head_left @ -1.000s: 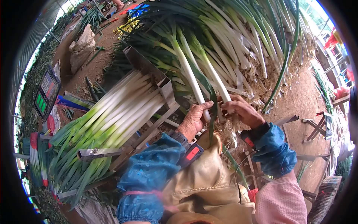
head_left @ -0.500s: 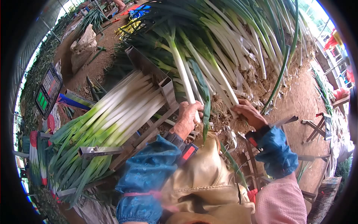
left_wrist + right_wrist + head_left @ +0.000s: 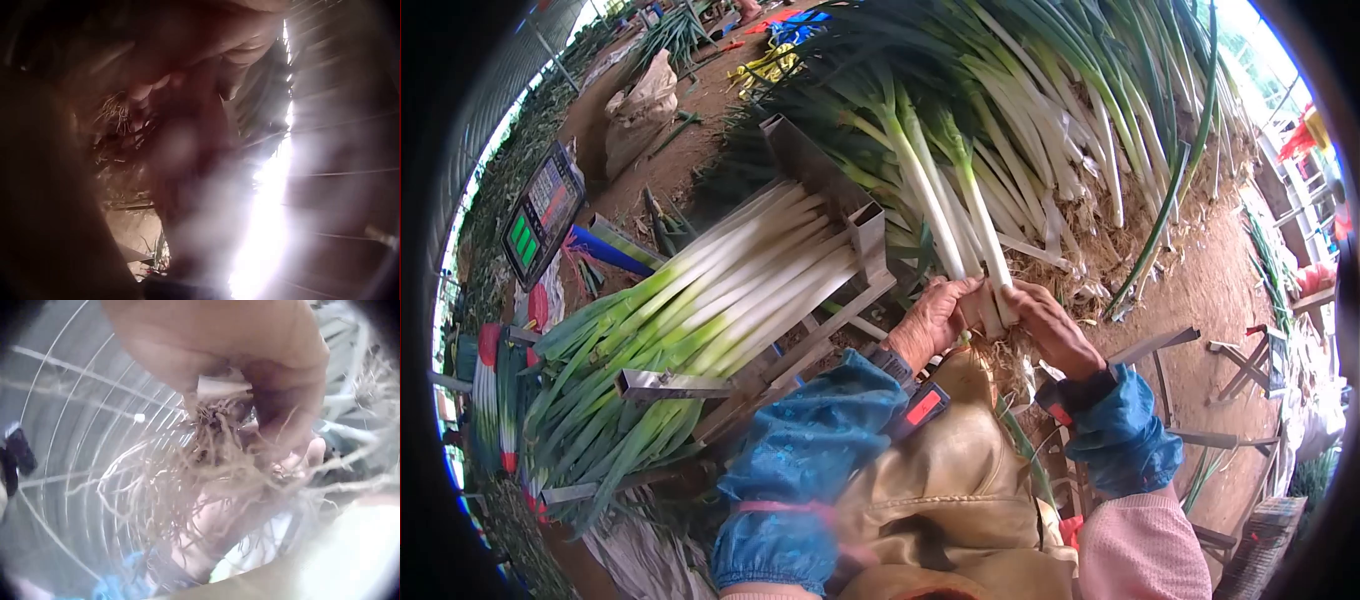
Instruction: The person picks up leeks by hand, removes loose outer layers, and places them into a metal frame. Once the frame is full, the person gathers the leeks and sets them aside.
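My left hand (image 3: 935, 315) grips the white lower stalks of long green onions (image 3: 920, 180) that slant away from me. Close beside it, the fingers of my right hand (image 3: 1050, 330) pinch another green onion (image 3: 983, 205) near its root end. Shaggy roots (image 3: 1008, 365) hang below the hands. From the right wrist, a tangle of pale roots (image 3: 212, 444) spreads out under the fingers, around a white stalk base (image 3: 222, 386). The left wrist view is dark and glary, with bent fingers (image 3: 231, 44) at the top.
A thick pile of green onions (image 3: 1040, 120) with roots on lies ahead. To the left, a metal rack (image 3: 865, 235) bears trimmed green onions (image 3: 750, 270). A scale display (image 3: 540, 215) stands at far left, near a sack (image 3: 640, 115). Metal stands (image 3: 1250, 370) are at right.
The right hand first moved right with its green onion, then came back beside the left hand. The loose green leaf strip hanging by the left hand no longer shows. The head view has shifted slightly.
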The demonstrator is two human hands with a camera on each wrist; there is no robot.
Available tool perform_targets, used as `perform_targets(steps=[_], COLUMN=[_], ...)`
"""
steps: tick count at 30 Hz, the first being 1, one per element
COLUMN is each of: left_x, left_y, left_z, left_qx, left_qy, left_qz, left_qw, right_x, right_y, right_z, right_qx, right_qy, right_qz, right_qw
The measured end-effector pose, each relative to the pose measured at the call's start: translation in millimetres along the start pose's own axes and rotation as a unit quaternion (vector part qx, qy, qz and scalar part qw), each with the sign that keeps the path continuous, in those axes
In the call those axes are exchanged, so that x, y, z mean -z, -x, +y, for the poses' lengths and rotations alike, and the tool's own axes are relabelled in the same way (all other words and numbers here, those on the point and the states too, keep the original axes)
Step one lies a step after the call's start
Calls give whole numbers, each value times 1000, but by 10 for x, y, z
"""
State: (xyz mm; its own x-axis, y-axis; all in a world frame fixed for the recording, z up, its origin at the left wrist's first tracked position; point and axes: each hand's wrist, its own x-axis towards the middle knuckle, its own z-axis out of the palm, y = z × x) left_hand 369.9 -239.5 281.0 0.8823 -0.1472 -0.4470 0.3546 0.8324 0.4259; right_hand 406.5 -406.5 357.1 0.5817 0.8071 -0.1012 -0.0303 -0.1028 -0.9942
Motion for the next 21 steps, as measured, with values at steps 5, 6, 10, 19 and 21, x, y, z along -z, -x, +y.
perform_targets(steps=[5,6,10,19,21], left_x=[28,13,-7,33,15], left_y=[-86,-77,-115,-33,-17], left_z=[-54,-67,-117,-44,-73], left_qx=[-30,-39,-78,-94,-93], left_qy=[49,58,65,51,43], left_qz=[-45,-56,-77,-42,0], left_qw=[997,996,992,993,995], right_x=[-169,-248,-529,-363,-192], right_y=[108,100,78,327,381], right_z=[200,258,263,765,815], right_qx=[-44,-53,25,-30,22], right_qy=[-195,-203,-61,-391,-166], right_qz=[136,190,237,115,115], right_qw=[970,959,969,913,979])
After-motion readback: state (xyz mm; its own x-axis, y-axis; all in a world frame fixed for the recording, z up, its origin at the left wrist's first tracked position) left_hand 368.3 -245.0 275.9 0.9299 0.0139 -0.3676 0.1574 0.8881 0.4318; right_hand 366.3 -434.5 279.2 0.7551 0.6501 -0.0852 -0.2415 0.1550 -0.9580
